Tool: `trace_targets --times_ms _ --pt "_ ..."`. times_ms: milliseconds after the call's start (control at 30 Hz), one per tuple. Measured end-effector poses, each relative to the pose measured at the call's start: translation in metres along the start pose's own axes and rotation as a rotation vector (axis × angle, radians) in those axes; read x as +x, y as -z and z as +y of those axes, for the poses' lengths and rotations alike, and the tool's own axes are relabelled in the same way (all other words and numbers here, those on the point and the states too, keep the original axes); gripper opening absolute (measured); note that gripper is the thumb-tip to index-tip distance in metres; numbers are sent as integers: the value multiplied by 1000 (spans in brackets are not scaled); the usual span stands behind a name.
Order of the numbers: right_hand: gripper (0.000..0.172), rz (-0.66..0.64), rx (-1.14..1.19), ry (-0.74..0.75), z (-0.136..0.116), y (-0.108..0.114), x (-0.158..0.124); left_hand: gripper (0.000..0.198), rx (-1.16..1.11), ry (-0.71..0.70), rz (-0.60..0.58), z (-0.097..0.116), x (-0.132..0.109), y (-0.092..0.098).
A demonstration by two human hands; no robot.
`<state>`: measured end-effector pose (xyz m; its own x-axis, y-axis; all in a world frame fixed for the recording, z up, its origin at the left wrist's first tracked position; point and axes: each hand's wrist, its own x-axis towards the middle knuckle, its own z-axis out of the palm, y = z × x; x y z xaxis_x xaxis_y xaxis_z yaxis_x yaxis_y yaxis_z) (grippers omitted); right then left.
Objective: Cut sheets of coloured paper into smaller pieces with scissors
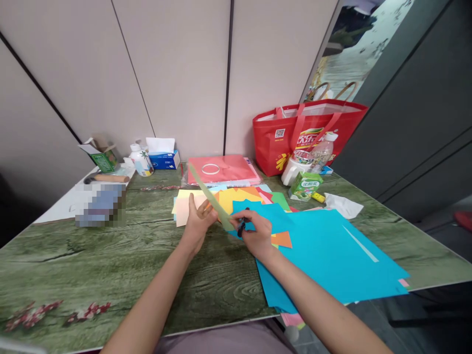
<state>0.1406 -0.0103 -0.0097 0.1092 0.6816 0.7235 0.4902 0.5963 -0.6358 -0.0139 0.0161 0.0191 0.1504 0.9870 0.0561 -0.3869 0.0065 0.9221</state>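
Note:
A long pale green paper strip (211, 193) stands tilted between my hands, above the table. My left hand (196, 223) is closed on it near its lower half, with a bit of orange beside the fingers. Close to the strip's lower end, my right hand (260, 233) is wrapped round black-handled scissors (242, 227); their blades are hidden. The right fingertips also touch the strip's end. Under and behind the hands lie yellow sheets (232, 196), a peach sheet (183, 212) and a small orange piece (283, 240). Large blue sheets (332, 260) lie under my right forearm.
Behind are a red paper pack (228, 167) with a white ring (210, 169), a red bag (269, 142), a green carton (305, 186) and a plastic bottle (324, 147). A tissue box (164, 160), white bottle (142, 161) and hammer-like tool (110, 178) stand or lie left.

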Motion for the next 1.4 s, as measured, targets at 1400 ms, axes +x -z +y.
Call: trace_targets --times_ms 1400 --pt "37 138 982 -716 3 19 37 87 790 -498 50 -5 -3 7"
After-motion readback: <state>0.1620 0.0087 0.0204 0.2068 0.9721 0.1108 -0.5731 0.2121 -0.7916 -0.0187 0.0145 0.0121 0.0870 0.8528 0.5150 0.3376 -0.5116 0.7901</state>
